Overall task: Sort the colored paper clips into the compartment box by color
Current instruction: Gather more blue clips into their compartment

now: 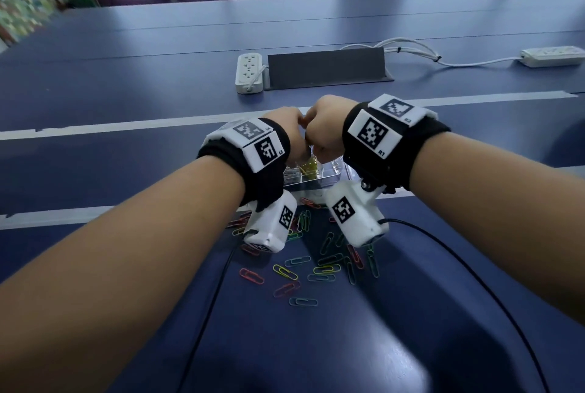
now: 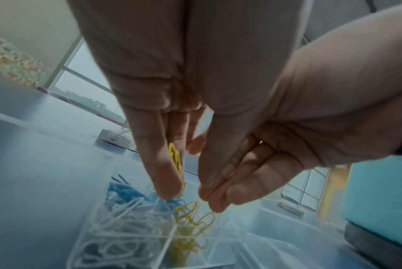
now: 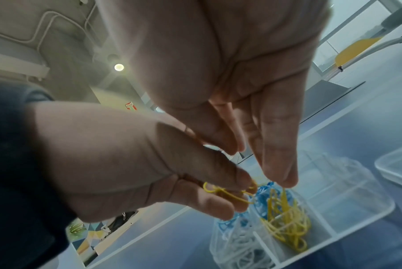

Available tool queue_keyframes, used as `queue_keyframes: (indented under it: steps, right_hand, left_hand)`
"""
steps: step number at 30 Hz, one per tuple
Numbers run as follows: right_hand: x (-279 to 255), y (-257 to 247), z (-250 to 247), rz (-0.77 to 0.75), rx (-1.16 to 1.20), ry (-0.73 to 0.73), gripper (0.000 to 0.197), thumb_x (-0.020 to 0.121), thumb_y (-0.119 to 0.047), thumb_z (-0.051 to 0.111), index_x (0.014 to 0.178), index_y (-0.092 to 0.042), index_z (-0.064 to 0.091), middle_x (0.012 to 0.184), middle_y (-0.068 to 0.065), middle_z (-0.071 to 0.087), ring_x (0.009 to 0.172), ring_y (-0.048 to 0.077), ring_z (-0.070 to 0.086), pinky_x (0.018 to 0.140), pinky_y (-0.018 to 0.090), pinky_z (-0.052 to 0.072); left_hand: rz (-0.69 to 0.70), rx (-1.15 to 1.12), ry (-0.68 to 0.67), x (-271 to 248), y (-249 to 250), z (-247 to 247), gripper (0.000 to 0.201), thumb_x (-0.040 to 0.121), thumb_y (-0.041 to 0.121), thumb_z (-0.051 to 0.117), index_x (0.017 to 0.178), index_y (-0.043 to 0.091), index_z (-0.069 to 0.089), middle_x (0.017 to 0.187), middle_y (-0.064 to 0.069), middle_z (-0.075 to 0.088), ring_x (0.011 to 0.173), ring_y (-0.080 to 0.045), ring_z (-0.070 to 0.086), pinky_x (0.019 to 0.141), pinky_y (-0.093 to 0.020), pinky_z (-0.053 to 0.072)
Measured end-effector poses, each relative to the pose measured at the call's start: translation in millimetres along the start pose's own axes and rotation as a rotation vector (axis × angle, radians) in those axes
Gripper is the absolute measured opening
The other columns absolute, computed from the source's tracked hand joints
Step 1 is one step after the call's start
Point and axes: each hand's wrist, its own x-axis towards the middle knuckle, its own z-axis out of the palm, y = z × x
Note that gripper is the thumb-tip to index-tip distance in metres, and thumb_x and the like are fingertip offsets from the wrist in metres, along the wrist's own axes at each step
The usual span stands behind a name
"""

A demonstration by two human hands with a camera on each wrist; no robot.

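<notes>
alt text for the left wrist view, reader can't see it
The left hand pinches yellow paper clips above a clear divided box of colour-sorted clips. The right hand reaches in beside it, fingertips down.
</notes>
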Motion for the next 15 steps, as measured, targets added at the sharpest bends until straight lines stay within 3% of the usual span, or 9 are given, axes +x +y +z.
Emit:
queue_keyframes:
  steps: [3,5,9,12,15]
  right_hand:
    - [-2.2,3.8,-3.6,-0.005,0.071,-0.019,0.032,0.084,-0.005,0.053,0.114,-0.003,0.062,0.092,0.013,0.066,0.077,0.027,0.065,0.066,0.031,0.056]
    - [-1.4,8.4,-4.6,0.008,0.167,-0.018,0.034,0.081,-0.004,0.055,0.115,-0.005,0.061,0.092,0.009,0.063,0.072,0.023,0.064,0.064,0.029,0.056]
    - [-4.0,15.8,-1.2,0.059,-0.036,-0.004,0.033,0.084,-0.007,0.051,0.115,-0.008,0.063,0.103,0.009,0.071,0.091,0.026,0.07,0.085,0.04,0.058]
    - [-11.7,17.0,-2.4,0.013,-0.169,0.037,0.036,0.088,-0.006,0.046,0.118,-0.014,0.064,0.116,0.008,0.067,0.101,0.026,0.065,0.087,0.034,0.055]
    - [-17.0,19.2,-1.4,-0.044,-0.25,0.023,0.04,0.09,-0.005,0.044,0.123,-0.018,0.063,0.127,0.007,0.061,0.111,0.026,0.061,0.092,0.035,0.053]
  left_hand:
    - [0.01,-0.081,0.017,1.1,1.4,0.0,0.057,0.076,0.006,0.067,0.129,0.016,0.052,0.108,-0.014,0.068,0.094,-0.03,0.069,0.085,-0.043,0.057]
    - [0.011,-0.107,0.03,1.7,1.3,1.7,0.054,0.08,0.005,0.062,0.132,0.015,0.05,0.114,-0.014,0.065,0.1,-0.03,0.067,0.088,-0.042,0.056]
    - [0.001,-0.097,0.039,3.3,-1.7,6.3,0.059,0.083,0.006,0.056,0.139,0.021,0.041,0.121,-0.01,0.062,0.102,-0.027,0.066,0.089,-0.04,0.056]
    - [0.017,-0.206,0.033,3.5,-3.3,10.2,0.06,0.084,0.003,0.05,0.139,0.022,0.037,0.119,-0.012,0.063,0.1,-0.031,0.066,0.087,-0.045,0.056]
    - [0.026,-0.326,0.028,3.7,-4.0,15.6,0.063,0.085,-0.005,0.048,0.14,0.02,0.034,0.121,-0.019,0.059,0.105,-0.035,0.063,0.089,-0.05,0.054]
